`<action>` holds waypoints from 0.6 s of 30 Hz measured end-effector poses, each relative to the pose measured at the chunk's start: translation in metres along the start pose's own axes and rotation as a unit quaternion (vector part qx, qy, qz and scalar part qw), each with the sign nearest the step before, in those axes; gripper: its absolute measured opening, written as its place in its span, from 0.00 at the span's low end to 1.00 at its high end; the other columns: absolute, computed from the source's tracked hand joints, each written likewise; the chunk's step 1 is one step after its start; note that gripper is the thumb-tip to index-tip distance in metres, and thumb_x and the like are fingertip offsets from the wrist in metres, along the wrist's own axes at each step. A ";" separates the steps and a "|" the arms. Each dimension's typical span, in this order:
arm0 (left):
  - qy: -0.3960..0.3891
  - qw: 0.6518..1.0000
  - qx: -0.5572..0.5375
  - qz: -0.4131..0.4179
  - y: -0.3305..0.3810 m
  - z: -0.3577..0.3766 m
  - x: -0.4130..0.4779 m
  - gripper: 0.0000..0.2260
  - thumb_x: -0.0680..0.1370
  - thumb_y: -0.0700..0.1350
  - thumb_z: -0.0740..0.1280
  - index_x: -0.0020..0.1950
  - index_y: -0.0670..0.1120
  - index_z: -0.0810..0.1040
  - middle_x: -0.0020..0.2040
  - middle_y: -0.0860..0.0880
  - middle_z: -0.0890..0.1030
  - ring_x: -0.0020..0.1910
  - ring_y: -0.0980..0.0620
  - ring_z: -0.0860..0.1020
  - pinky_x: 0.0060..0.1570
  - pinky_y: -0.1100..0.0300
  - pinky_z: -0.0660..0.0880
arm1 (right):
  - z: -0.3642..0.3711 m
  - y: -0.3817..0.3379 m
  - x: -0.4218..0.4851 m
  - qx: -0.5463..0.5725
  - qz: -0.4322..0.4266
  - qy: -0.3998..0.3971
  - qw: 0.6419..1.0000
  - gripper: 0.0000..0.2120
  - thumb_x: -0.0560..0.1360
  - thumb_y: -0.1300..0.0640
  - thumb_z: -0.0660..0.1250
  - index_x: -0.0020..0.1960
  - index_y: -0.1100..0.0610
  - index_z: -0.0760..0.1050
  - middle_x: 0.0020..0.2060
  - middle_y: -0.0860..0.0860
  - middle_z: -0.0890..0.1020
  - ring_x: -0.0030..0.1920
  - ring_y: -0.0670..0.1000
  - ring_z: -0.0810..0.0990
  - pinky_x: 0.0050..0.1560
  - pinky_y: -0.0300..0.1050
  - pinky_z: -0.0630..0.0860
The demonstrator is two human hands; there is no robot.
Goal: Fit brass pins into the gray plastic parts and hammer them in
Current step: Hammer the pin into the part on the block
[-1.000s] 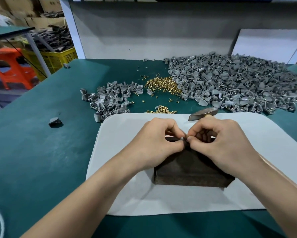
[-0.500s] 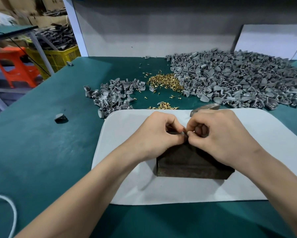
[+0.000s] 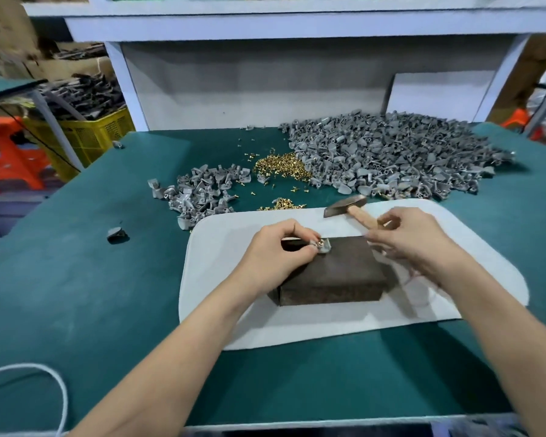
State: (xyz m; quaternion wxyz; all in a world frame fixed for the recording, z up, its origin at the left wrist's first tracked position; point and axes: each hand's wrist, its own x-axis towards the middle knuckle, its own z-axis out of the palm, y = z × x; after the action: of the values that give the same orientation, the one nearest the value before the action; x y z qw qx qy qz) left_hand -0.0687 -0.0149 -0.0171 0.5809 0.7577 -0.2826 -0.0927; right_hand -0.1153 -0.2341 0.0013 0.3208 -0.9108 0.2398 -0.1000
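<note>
My left hand (image 3: 274, 250) pinches a gray plastic part (image 3: 324, 246) with a brass pin (image 3: 319, 244) standing in it, held on the far left corner of a dark block (image 3: 337, 272). My right hand (image 3: 416, 244), blurred, is off to the right of the part. Its thumb and curled index finger close round the wooden handle of the hammer (image 3: 344, 205), whose metal head lies on the white mat (image 3: 233, 310) just beyond the block.
A large heap of gray parts (image 3: 391, 156) fills the far right of the green table; a smaller heap (image 3: 199, 193) lies far left. Loose brass pins (image 3: 281, 165) lie between them. One lone gray part (image 3: 115, 233) and a white cable (image 3: 44, 373) are at the left.
My right hand has left the part and moved right to the hammer handle. My left hand alone keeps the part with its pin on the block. The camera tilted up.
</note>
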 end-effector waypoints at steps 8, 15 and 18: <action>-0.016 0.997 -0.073 -0.016 -0.003 0.000 -0.003 0.10 0.75 0.33 0.68 0.39 0.47 0.77 0.48 0.53 0.82 0.42 0.66 0.79 0.45 0.73 0.73 | -0.007 -0.012 0.015 -0.207 -0.020 -0.018 0.978 0.13 0.75 0.57 0.64 0.33 0.61 0.70 0.33 0.59 0.78 0.30 0.55 0.76 0.29 0.45 0.71; -0.031 0.995 -0.093 -0.013 -0.010 0.000 0.004 0.11 0.75 0.32 0.67 0.38 0.46 0.75 0.46 0.54 0.81 0.40 0.66 0.79 0.41 0.73 0.73 | -0.037 -0.042 -0.041 0.047 -0.048 -0.048 0.997 0.18 0.80 0.46 0.56 0.39 0.58 0.64 0.19 0.49 0.68 0.16 0.51 0.67 0.17 0.42 0.68; -0.035 0.995 -0.092 -0.004 -0.010 -0.001 0.004 0.10 0.75 0.32 0.67 0.39 0.46 0.75 0.46 0.53 0.81 0.41 0.64 0.79 0.44 0.72 0.73 | -0.031 -0.056 -0.074 0.009 -0.033 -0.123 0.992 0.21 0.79 0.42 0.53 0.37 0.58 0.65 0.17 0.49 0.68 0.17 0.50 0.67 0.23 0.42 0.69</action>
State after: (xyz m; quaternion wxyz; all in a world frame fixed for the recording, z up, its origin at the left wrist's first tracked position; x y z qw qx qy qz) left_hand -0.0616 -0.0150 -0.0258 0.6377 0.6981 -0.2902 -0.1472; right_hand -0.1687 -0.1755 0.0586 0.3528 -0.9205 0.1679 -0.0002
